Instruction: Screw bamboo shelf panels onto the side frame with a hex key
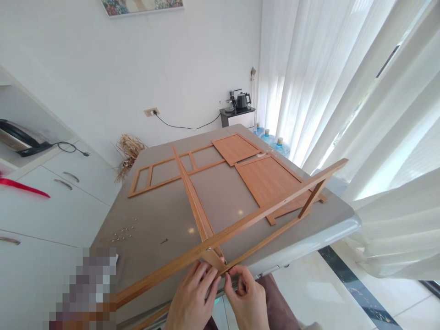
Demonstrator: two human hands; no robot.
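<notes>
A wooden frame [252,220] stands on edge along the near side of the table, with a long wooden panel [194,195] meeting it at right angles. My left hand [195,295] grips the frame near this joint, fingers pressed together against the wood. Beside it, my right hand [245,293] pinches at the lower rail by the joint; what its fingertips hold is hidden or too small to name. A metal fastener head [208,249] shows in the upper rail. Farther left on the tabletop lie a dark screw [164,241] and several small metal fittings [123,233].
Another ladder-like wooden frame [165,181] and flat wooden panels [263,181] lie on the grey table [220,197]. White cabinets [58,197] stand left, curtains [309,78] hang right. Water bottles [280,145] and a small coffee stand [238,117] are behind. The lower left is pixelated.
</notes>
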